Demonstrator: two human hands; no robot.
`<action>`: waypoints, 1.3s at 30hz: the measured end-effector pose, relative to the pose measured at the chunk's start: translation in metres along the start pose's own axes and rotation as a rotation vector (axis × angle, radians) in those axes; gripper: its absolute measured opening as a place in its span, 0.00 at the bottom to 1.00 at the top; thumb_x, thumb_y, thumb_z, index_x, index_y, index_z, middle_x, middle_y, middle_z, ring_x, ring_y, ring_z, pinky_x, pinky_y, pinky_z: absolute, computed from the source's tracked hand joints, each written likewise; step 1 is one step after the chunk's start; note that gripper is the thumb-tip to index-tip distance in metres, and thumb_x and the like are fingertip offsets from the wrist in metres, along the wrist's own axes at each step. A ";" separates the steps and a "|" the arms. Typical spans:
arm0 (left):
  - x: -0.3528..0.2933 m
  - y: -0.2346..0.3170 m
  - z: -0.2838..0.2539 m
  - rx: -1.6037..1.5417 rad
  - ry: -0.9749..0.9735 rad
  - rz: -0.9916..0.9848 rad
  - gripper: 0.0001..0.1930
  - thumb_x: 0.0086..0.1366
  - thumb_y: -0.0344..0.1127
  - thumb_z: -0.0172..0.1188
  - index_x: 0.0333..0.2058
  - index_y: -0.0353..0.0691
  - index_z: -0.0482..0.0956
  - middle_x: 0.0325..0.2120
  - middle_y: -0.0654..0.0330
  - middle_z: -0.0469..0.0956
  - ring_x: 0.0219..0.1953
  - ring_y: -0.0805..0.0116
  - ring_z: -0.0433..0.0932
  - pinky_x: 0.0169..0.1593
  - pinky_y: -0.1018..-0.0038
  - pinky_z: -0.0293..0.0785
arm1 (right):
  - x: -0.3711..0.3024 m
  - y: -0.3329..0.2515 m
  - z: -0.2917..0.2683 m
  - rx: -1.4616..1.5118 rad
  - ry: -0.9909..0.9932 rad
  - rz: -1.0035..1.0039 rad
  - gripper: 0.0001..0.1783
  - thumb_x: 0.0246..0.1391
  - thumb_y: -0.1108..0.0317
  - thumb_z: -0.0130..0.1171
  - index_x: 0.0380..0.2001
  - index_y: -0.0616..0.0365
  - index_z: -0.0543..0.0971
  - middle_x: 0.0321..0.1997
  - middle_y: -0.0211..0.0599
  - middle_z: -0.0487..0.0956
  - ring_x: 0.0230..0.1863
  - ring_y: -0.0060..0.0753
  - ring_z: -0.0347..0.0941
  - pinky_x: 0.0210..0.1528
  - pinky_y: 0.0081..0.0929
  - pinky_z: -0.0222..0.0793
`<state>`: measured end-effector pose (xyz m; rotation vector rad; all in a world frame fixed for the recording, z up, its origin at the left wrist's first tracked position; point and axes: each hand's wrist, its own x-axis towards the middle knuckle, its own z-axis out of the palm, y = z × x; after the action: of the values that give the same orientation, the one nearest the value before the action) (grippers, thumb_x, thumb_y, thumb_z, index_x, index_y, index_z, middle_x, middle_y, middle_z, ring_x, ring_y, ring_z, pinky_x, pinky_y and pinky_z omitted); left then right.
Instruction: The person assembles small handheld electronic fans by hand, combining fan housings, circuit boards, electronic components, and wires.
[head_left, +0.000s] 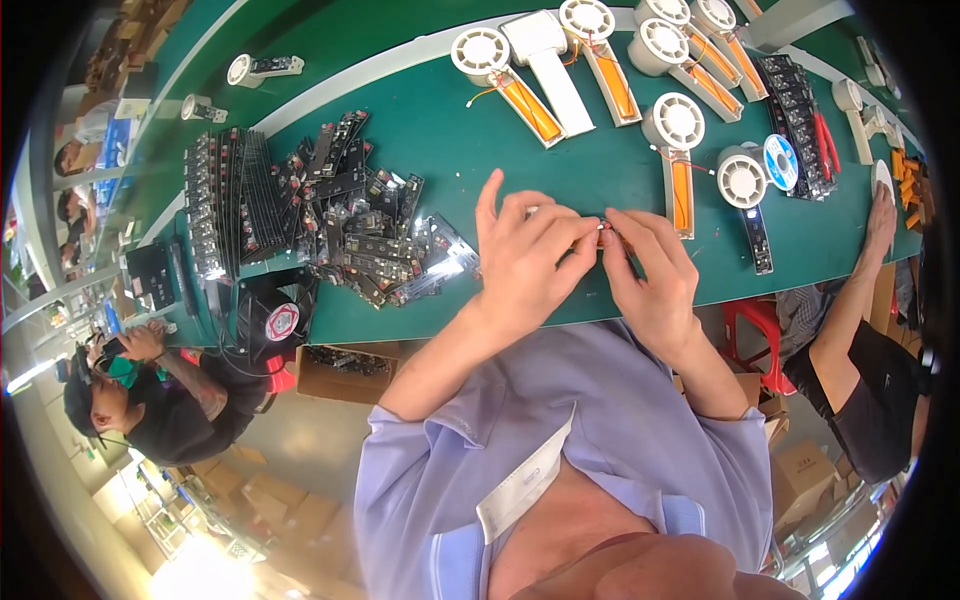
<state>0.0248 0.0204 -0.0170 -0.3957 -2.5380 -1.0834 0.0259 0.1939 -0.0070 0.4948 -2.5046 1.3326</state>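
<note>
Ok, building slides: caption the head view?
Left hand and right hand pinch a tiny part above a green bench, between circuit boards and fans.

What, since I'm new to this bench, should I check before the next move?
1. Left hand and right hand at the small part: ok, both together there.
2. Identity of the small part: cannot tell, mostly covered.
3. Orange insert in the nearest fan's handle: ok, inside.
4. Loose circuit boards in order: not ok, jumbled.
5. Blue-and-white spool clear of both hands: ok, farther right.
</note>
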 end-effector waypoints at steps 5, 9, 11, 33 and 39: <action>-0.001 -0.002 0.007 0.180 0.097 0.158 0.08 0.53 0.30 0.76 0.32 0.46 0.86 0.29 0.68 0.83 0.42 0.62 0.81 0.70 0.44 0.61 | -0.001 0.004 0.003 -0.062 -0.005 -0.063 0.18 0.56 0.82 0.70 0.51 0.67 0.84 0.46 0.44 0.82 0.42 0.43 0.82 0.40 0.34 0.81; -0.003 -0.006 0.011 0.207 0.113 0.193 0.10 0.52 0.30 0.75 0.34 0.46 0.86 0.30 0.68 0.82 0.42 0.61 0.81 0.70 0.43 0.61 | -0.001 0.005 0.005 -0.101 -0.002 -0.110 0.19 0.56 0.82 0.70 0.52 0.68 0.84 0.46 0.43 0.82 0.42 0.43 0.82 0.40 0.34 0.81; -0.004 -0.007 0.011 0.229 0.122 0.224 0.12 0.51 0.30 0.76 0.35 0.45 0.85 0.31 0.68 0.81 0.42 0.60 0.81 0.70 0.42 0.62 | 0.000 0.004 0.006 -0.113 -0.001 -0.119 0.19 0.56 0.82 0.70 0.52 0.67 0.84 0.46 0.43 0.82 0.42 0.43 0.82 0.41 0.34 0.80; 0.001 0.001 0.010 0.187 0.020 0.200 0.10 0.55 0.29 0.71 0.37 0.40 0.83 0.32 0.64 0.78 0.42 0.60 0.77 0.72 0.40 0.58 | 0.004 0.014 0.004 -0.237 -0.031 -0.280 0.25 0.48 0.83 0.71 0.53 0.70 0.82 0.48 0.45 0.82 0.38 0.44 0.79 0.38 0.37 0.79; 0.001 0.000 0.008 0.182 0.007 0.201 0.09 0.56 0.29 0.71 0.37 0.40 0.84 0.31 0.65 0.78 0.42 0.60 0.76 0.72 0.40 0.58 | 0.007 0.019 0.004 -0.217 -0.014 -0.300 0.24 0.46 0.83 0.72 0.50 0.71 0.82 0.46 0.46 0.82 0.38 0.46 0.79 0.38 0.36 0.79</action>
<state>0.0219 0.0265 -0.0222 -0.5811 -2.5000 -0.7729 0.0112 0.1994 -0.0208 0.7935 -2.4271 0.9384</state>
